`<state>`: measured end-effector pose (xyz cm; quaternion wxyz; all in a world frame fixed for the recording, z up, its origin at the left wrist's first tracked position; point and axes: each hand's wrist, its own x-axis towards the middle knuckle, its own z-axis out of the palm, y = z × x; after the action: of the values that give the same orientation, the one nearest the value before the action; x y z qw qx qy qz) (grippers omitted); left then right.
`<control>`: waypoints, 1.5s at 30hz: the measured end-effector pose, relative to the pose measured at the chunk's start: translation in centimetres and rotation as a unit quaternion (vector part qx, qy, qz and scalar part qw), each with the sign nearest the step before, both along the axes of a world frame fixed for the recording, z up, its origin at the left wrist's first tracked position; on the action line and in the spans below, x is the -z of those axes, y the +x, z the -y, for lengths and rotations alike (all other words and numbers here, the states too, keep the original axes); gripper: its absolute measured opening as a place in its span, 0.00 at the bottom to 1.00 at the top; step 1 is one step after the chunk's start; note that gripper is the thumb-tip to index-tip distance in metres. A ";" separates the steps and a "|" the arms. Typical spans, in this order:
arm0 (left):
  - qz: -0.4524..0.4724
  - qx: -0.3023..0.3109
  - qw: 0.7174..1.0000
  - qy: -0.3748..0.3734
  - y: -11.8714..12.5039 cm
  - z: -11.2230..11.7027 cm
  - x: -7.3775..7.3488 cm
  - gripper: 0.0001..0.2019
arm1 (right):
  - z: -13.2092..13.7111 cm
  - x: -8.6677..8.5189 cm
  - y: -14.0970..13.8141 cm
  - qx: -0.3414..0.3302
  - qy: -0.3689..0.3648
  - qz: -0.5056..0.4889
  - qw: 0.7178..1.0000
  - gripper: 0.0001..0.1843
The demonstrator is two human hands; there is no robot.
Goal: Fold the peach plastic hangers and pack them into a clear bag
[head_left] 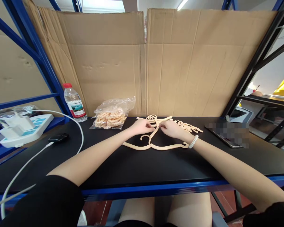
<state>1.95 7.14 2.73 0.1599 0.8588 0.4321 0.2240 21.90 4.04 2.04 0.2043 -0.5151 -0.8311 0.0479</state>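
Observation:
A beige plastic clothes hanger (165, 147) lies on the black table, its two arms spread left and right and its hook near the middle. My left hand (143, 126) comes in from the left with its fingers closed at the upright beige part of the hanger. From the right, my right hand (171, 129) pinches the same part, its fingertips close to the left ones. The fingers partly hide the spot they grip. More beige hanger parts (152, 117) lie just behind my hands, and a pile of small beige pieces (189, 126) is beside my right hand.
Behind on the left stand a clear plastic bag (112, 115) of beige pieces and a water bottle (75, 104). A power strip (41, 126), a white cable (81, 135) and a black device (58, 137) are far left. A phone-like slab (224, 135) lies right; cardboard (109, 69) walls the back.

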 end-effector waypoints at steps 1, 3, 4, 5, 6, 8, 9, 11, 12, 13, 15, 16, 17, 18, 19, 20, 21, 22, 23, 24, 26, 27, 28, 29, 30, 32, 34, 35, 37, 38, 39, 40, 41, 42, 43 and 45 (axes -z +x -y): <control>-0.001 -0.002 1.000 -0.004 0.5 -0.2 0.3 0.10 | 0.0 0.1 0.1 0.008 -0.003 -0.007 1.000 0.13; -0.002 -0.006 1.000 -0.010 1.2 -0.6 1.0 0.10 | 0.1 0.2 0.4 0.024 -0.008 -0.024 0.999 0.13; -0.002 -0.007 1.000 -0.012 1.5 -0.8 1.3 0.10 | 0.1 0.2 0.7 0.031 -0.011 -0.033 0.999 0.13; -0.001 -0.008 1.000 -0.014 1.7 -0.9 1.6 0.09 | 0.1 0.1 1.0 0.039 -0.013 -0.044 0.998 0.13; 0.000 -0.008 1.000 -0.017 1.8 -1.0 1.8 0.09 | 0.0 0.0 1.4 0.048 -0.015 -0.055 0.997 0.12; 0.002 -0.007 1.000 -0.027 2.0 -1.2 2.1 0.08 | -0.4 -0.2 2.1 0.070 -0.022 -0.081 0.994 0.11; 0.004 -0.005 0.999 -0.033 2.0 -1.2 2.2 0.07 | -0.6 -0.3 2.5 0.081 -0.026 -0.095 0.992 0.11; 0.009 -0.001 0.999 -0.048 2.1 -1.1 2.1 0.08 | -0.9 -0.6 3.1 0.098 -0.038 -0.124 0.987 0.11; 0.014 0.001 0.998 -0.056 2.1 -1.1 2.0 0.08 | -1.0 -0.8 3.3 0.103 -0.045 -0.138 0.984 0.11; 0.021 0.001 0.998 -0.062 2.1 -1.0 1.9 0.09 | -1.1 -0.9 3.5 0.107 -0.051 -0.152 0.981 0.11; 0.038 -0.003 0.997 -0.074 2.1 -1.0 1.5 0.08 | -1.0 -1.1 3.7 0.110 -0.061 -0.177 0.976 0.11; 0.049 -0.008 0.996 -0.078 2.1 -1.0 1.3 0.07 | -1.0 -1.2 3.8 0.110 -0.065 -0.187 0.974 0.11; 0.060 -0.015 0.995 -0.080 2.1 -1.0 1.2 0.06 | -0.9 -1.2 3.9 0.111 -0.068 -0.195 0.972 0.11; 0.073 -0.023 0.994 -0.081 2.1 -1.1 1.0 0.05 | -0.9 -1.3 3.9 0.111 -0.071 -0.201 0.971 0.10; 0.086 -0.030 0.992 -0.082 2.0 -1.2 0.8 0.04 | -0.9 -1.3 3.9 0.112 -0.073 -0.206 0.969 0.10; 0.100 -0.037 0.991 -0.082 2.0 -1.2 0.7 0.04 | -0.9 -1.3 3.9 0.113 -0.074 -0.209 0.968 0.10; 0.114 -0.043 0.989 -0.081 2.0 -1.3 0.6 0.04 | -1.0 -1.3 4.0 0.114 -0.074 -0.211 0.968 0.10; 0.128 -0.048 0.987 -0.082 1.9 -1.4 0.6 0.04 | -1.1 -1.2 4.1 0.115 -0.072 -0.211 0.968 0.10; 0.141 -0.052 0.985 -0.082 1.7 -1.4 0.5 0.04 | -1.2 -1.2 4.3 0.116 -0.069 -0.208 0.969 0.10; 0.154 -0.057 0.983 -0.082 1.6 -1.4 0.4 0.05 | -1.3 -1.2 4.5 0.116 -0.065 -0.204 0.970 0.10; 0.180 -0.066 0.978 -0.080 1.1 -1.4 0.2 0.07 | -1.5 -1.2 5.0 0.112 -0.052 -0.189 0.974 0.11; 0.192 -0.071 0.976 -0.079 0.9 -1.3 0.1 0.07 | -1.7 -1.1 5.3 0.108 -0.044 -0.178 0.977 0.11; 0.204 -0.073 0.973 -0.078 0.6 -1.2 -0.1 0.08 | -1.8 -1.1 5.6 0.102 -0.032 -0.166 0.980 0.12; 0.216 -0.073 0.971 -0.078 0.2 -1.0 -0.2 0.08 | -2.0 -1.0 5.8 0.092 -0.019 -0.152 0.984 0.12; 0.227 -0.071 0.968 -0.080 -0.1 -0.8 -0.4 0.09 | -2.1 -0.8 5.9 0.080 -0.003 -0.135 0.988 0.13; 0.250 -0.065 0.962 -0.087 -0.8 -0.5 -0.5 0.09 | -2.3 -0.2 5.9 0.048 0.028 -0.098 0.994 0.14; 0.271 -0.060 0.956 -0.098 -1.5 0.0 -0.5 0.10 | -2.5 0.5 5.6 0.016 0.055 -0.061 0.996 0.19; 0.281 -0.059 0.952 -0.106 -1.8 0.2 -0.4 0.10 | -2.6 0.9 5.3 0.003 0.065 -0.045 0.997 0.20; 0.304 -0.059 0.943 -0.122 -2.4 0.7 -0.2 0.11 | -2.5 1.4 4.6 -0.015 0.083 -0.017 0.996 0.18; 0.318 -0.060 0.937 -0.131 -2.6 1.0 0.0 0.11 | -2.5 1.5 4.3 -0.022 0.091 -0.006 0.996 0.14; 0.333 -0.062 0.931 -0.139 -2.9 1.3 0.1 0.11 | -2.3 1.5 4.0 -0.028 0.101 0.004 0.995 0.10; 0.350 -0.064 0.923 -0.146 -3.1 1.6 0.2 0.11 | -2.1 1.4 3.8 -0.033 0.110 0.013 0.993 0.07; 0.369 -0.066 0.915 -0.152 -3.3 1.9 0.2 0.12 | -1.9 1.2 3.5 -0.037 0.119 0.021 0.992 0.07; 0.390 -0.068 0.904 -0.159 -3.5 2.2 0.3 0.12 | -1.6 0.9 3.3 -0.040 0.127 0.027 0.991 0.09; 0.413 -0.069 0.893 -0.165 -3.6 2.4 0.3 0.13 | -1.3 0.7 3.2 -0.042 0.134 0.031 0.990 0.11; 0.460 -0.067 0.867 -0.181 -3.8 2.8 0.2 0.15 | -0.7 0.1 2.8 -0.043 0.144 0.037 0.988 0.13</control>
<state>-1.81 4.35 2.52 0.4780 0.5834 0.3993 0.5213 24.68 4.69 1.93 0.2435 -0.4455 -0.8576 -0.0823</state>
